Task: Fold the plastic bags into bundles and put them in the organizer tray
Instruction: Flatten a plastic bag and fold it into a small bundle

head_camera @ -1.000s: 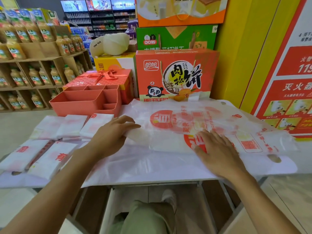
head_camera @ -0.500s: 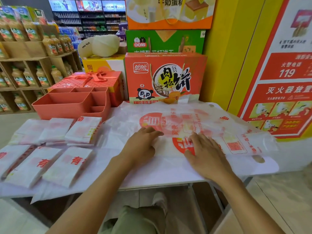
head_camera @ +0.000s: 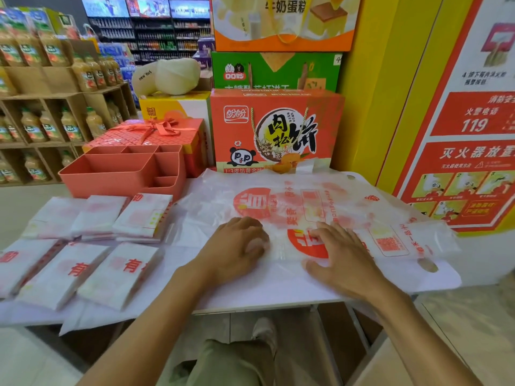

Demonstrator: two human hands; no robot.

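Seeing on my feed: left hand curled round a fold of the plastic bag on the tabletop. Right hand spread flat on the same bag.

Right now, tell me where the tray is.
In the head view the tray sits left of centre, behind the folded bundles and in front of the red gift box.
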